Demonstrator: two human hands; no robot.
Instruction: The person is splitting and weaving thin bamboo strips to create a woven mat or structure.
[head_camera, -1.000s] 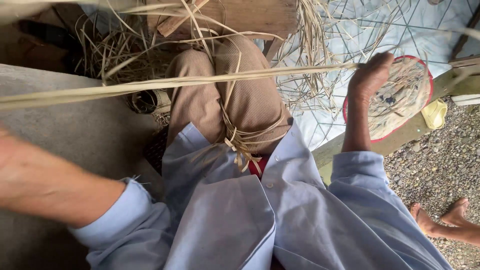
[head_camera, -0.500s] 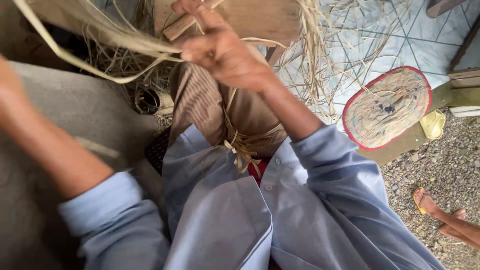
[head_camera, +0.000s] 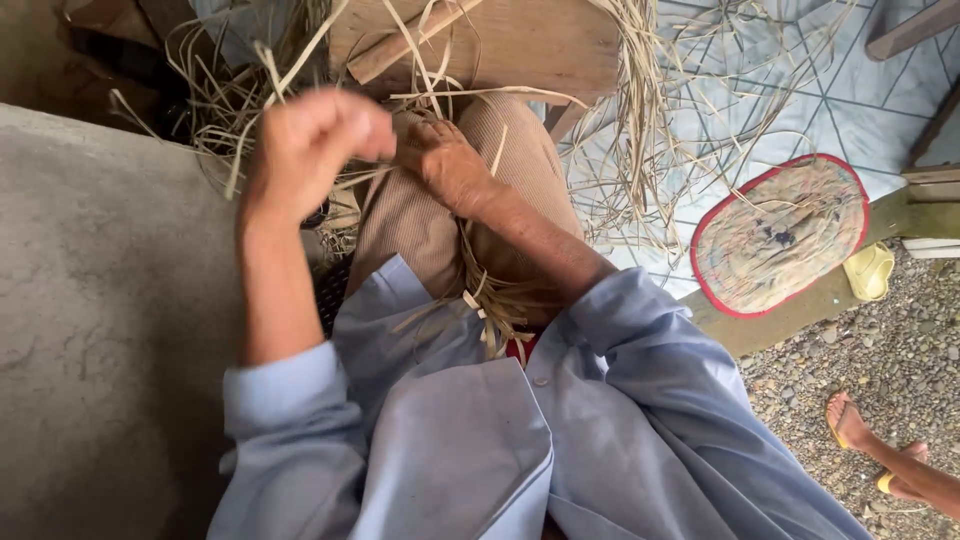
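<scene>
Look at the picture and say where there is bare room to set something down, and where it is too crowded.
Free: the grey slab beside the left hand, and the tiled floor between the straw and the oval mat. Crowded: the lap under the right hand, and around the wooden board, where strands lie tangled.

dry straw strips (head_camera: 620, 130) lie beyond the fingers (head_camera: 425, 150), a wooden board (head_camera: 520, 45) behind them, a woven mat (head_camera: 780, 235) far right.

Soft, even daylight, faint shadows; the raised left hand (head_camera: 305, 150) is motion-blurred.
</scene>
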